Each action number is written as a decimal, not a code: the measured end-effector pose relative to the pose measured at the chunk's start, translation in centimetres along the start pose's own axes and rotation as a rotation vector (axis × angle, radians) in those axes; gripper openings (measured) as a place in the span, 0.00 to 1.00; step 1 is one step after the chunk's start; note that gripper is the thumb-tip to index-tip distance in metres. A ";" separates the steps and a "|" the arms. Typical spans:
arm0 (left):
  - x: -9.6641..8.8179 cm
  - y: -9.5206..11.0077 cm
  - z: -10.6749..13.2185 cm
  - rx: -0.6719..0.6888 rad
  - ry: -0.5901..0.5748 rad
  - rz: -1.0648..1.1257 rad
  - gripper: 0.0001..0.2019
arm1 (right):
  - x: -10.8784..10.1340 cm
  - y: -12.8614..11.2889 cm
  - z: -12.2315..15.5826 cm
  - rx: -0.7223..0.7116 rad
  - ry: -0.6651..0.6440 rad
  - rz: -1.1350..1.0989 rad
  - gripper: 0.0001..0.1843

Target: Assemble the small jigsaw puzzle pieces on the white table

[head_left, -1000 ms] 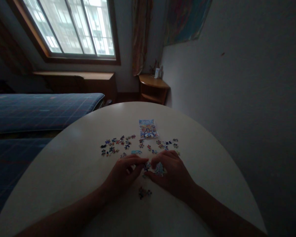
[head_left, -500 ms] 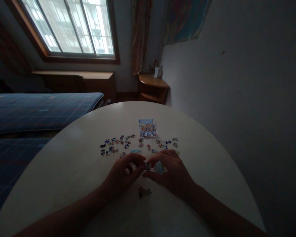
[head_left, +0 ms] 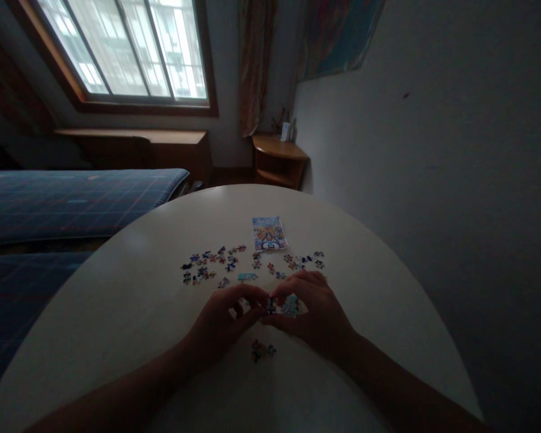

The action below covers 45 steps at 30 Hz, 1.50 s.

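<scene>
Between the fingertips of my left hand (head_left: 225,316) and my right hand (head_left: 315,307) is a small jigsaw puzzle piece (head_left: 271,305), dark and light in colour. Both hands are closed in a pinch on it, low over the table; my fingers hide part of its outline. A pale green-blue patch of puzzle (head_left: 290,305) shows through the gap between my right thumb and forefinger. Nearer to me, just below the hands, lies a small cluster of puzzle pieces (head_left: 262,350). A light blue strip (head_left: 247,276) lies just beyond my left fingers.
Loose puzzle pieces (head_left: 205,273) are scattered at the left, with more pieces (head_left: 293,261) at the right. Behind them lies a colourful printed packet (head_left: 269,233). The round white table (head_left: 130,288) stands beside a blue plaid mattress (head_left: 72,201) and a wall (head_left: 433,180).
My fingers have shifted very slightly around the puzzle piece, and more of the light blue strip shows. The view has moved a little; the other pieces lie as before.
</scene>
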State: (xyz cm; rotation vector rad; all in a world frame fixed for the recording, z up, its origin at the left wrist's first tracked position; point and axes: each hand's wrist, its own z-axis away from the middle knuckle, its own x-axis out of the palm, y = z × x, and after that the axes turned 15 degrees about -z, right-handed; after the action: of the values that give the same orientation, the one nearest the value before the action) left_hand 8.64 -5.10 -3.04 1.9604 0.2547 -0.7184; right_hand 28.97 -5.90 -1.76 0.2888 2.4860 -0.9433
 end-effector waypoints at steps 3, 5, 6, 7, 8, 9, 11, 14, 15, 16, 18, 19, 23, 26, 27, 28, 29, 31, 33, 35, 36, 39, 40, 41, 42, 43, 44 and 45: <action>0.0 0.0 0.0 -0.002 -0.002 0.002 0.06 | 0.0 0.0 0.0 0.010 -0.007 -0.004 0.16; 0.0 -0.1 0.0 -0.010 -0.012 0.000 0.06 | 0.0 -0.1 0.0 0.014 -0.012 -0.004 0.16; 0.1 -0.2 0.1 -0.017 -0.018 -0.001 0.06 | 0.0 -0.1 0.0 0.013 -0.012 -0.003 0.16; 0.1 -0.3 0.1 -0.023 -0.022 -0.001 0.06 | -0.1 -0.1 0.0 0.011 -0.011 0.000 0.16; 0.1 -0.3 0.1 -0.028 -0.023 0.000 0.05 | -0.1 -0.2 -0.1 0.011 -0.010 0.005 0.16; 0.0 -0.3 0.1 -0.033 -0.025 0.000 0.05 | -0.1 -0.2 -0.1 0.011 -0.012 0.009 0.16; 0.0 -0.3 0.1 -0.039 -0.029 -0.002 0.05 | -0.2 -0.2 -0.1 0.013 -0.021 0.013 0.16; 0.0 -0.3 0.1 -0.040 -0.029 -0.011 0.06 | -0.3 -0.1 -0.1 0.030 -0.040 0.017 0.14; 0.0 -0.3 0.1 -0.034 -0.026 -0.013 0.06 | -0.3 -0.1 -0.1 0.034 -0.041 0.020 0.14; 0.0 -0.3 0.1 -0.027 -0.024 -0.015 0.06 | -0.3 -0.1 0.0 0.038 -0.042 0.023 0.14; 0.0 -0.3 0.1 -0.014 -0.026 -0.014 0.06 | -0.2 -0.1 0.0 0.041 -0.042 0.023 0.13; 0.0 -0.3 0.1 -0.010 -0.027 -0.012 0.07 | -0.2 -0.1 0.0 0.038 -0.043 0.018 0.13; -0.2 -0.3 0.2 -0.012 -0.037 -0.018 0.08 | -0.2 -0.1 -0.1 0.027 -0.042 0.002 0.14; -0.2 -0.3 0.3 -0.014 -0.058 -0.016 0.07 | -0.2 -0.1 -0.1 0.009 -0.042 0.008 0.14; -0.2 -0.3 0.3 -0.014 -0.059 -0.013 0.07 | -0.2 -0.1 -0.1 0.007 -0.042 0.011 0.14; -0.3 -0.3 0.3 -0.013 -0.059 -0.011 0.07 | -0.1 -0.1 -0.1 0.008 -0.043 0.010 0.13; -0.3 -0.3 0.3 -0.009 -0.059 -0.010 0.08 | -0.1 -0.1 -0.1 0.007 -0.041 0.007 0.14; -0.3 -0.2 0.3 -0.007 -0.060 -0.016 0.09 | -0.1 0.0 0.0 0.010 -0.040 -0.002 0.15; -0.3 -0.2 0.3 -0.009 -0.058 -0.031 0.09 | 0.0 0.0 0.0 0.011 -0.046 -0.007 0.15; -0.4 -0.2 0.3 -0.012 -0.054 -0.045 0.08 | 0.0 0.1 0.0 0.012 -0.052 -0.005 0.15; -0.4 -0.2 0.2 -0.011 -0.053 -0.051 0.08 | 0.0 0.1 0.0 0.009 -0.054 -0.005 0.15; -0.4 -0.3 0.1 0.001 -0.053 -0.059 0.06 | 0.0 0.1 0.0 0.001 -0.067 -0.006 0.15; -0.4 -0.4 0.1 0.003 -0.051 -0.061 0.06 | 0.0 0.1 0.0 0.003 -0.074 -0.006 0.15; -0.4 -0.4 0.1 0.005 -0.049 -0.061 0.06 | -0.1 0.1 0.0 0.004 -0.080 -0.006 0.15; -0.4 -0.4 0.1 0.006 -0.048 -0.058 0.07 | -0.1 0.1 0.0 0.007 -0.082 -0.006 0.16; -0.4 -0.5 0.2 0.004 -0.045 -0.054 0.07 | 0.0 0.1 0.0 0.006 -0.080 -0.007 0.16; -0.4 -0.5 0.2 -0.002 -0.046 -0.050 0.06 | 0.0 0.1 0.1 0.007 -0.075 -0.007 0.16; -0.4 -0.5 0.2 -0.007 -0.049 -0.044 0.06 | 0.0 0.2 0.1 0.009 -0.071 -0.007 0.16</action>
State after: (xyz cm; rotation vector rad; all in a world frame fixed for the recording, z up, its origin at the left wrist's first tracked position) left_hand 8.03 -4.95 -3.30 1.9324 0.2710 -0.7925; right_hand 29.09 -5.84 -1.87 0.2451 2.4208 -0.9515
